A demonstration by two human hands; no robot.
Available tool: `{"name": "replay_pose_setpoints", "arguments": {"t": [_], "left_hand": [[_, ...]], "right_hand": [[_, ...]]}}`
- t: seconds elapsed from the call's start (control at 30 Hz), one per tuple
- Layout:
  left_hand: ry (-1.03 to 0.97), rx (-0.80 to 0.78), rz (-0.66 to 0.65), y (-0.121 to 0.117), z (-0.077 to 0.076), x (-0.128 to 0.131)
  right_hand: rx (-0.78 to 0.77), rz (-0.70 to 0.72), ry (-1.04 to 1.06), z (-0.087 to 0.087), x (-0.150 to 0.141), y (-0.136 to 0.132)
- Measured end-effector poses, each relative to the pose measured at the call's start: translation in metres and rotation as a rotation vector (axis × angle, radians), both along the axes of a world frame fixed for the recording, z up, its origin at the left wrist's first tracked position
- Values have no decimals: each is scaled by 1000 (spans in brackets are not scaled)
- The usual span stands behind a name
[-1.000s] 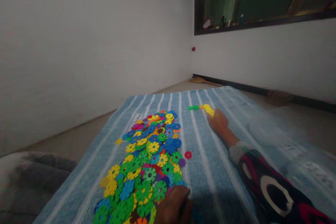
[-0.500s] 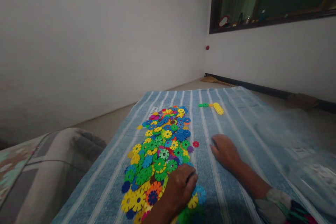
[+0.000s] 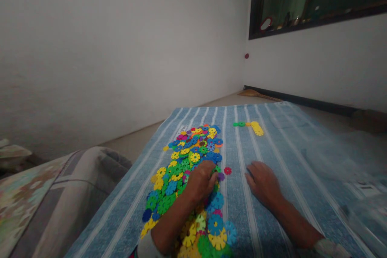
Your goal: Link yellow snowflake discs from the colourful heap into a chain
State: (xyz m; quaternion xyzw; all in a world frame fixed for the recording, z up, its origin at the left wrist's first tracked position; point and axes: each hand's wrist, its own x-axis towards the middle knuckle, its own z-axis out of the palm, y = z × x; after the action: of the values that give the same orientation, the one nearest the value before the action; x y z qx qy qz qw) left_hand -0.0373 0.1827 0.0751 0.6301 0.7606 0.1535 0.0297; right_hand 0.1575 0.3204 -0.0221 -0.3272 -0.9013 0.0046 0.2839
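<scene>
Many notched plastic flower discs (image 3: 170,202) in yellow, green, blue, orange and other colours lie in a long heap on the striped blue cloth. My left hand (image 3: 202,181) is over the heap's right side, its fingers curled and closed at a green flower disc (image 3: 217,169); the palm side is hidden. Just right of these fingers lie a red disc (image 3: 227,171) and a purple disc (image 3: 221,177). My right hand (image 3: 263,182) rests low over the cloth to the right, fingers bent, thumb apart from them, with nothing visible between.
Farther back lies a joined row of green, orange and yellow discs (image 3: 256,127). Clear plastic packaging (image 3: 367,213) is at the right edge of the striped cloth (image 3: 238,217). A fabric-covered piece of furniture (image 3: 87,185) stands to the left; white walls (image 3: 121,48) rise behind.
My left hand has moved forward over the heap from its near right edge, uncovering blue and yellow discs there. My right hand stays about where it was. The view has shifted slightly left.
</scene>
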Motion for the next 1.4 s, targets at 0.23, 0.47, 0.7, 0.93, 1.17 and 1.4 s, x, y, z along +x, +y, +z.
{"name": "replay_pose_setpoints", "arguments": {"t": [0.23, 0.47, 0.7, 0.93, 1.17, 1.4], "left_hand": [[118, -205, 4, 29, -6, -5], [147, -273, 5, 3, -7, -7], [132, -333, 29, -16, 7, -10], [175, -265, 41, 9, 14, -14], [215, -345, -22, 42, 14, -11], [166, -322, -103, 14, 2, 3]], "right_hand": [[43, 18, 63, -3, 0, 0], [33, 27, 67, -4, 0, 3], [41, 19, 71, -2, 0, 2], [33, 10, 48, 0, -1, 1], [39, 7, 72, 0, -2, 1], [13, 5, 47, 1, -2, 1]]}}
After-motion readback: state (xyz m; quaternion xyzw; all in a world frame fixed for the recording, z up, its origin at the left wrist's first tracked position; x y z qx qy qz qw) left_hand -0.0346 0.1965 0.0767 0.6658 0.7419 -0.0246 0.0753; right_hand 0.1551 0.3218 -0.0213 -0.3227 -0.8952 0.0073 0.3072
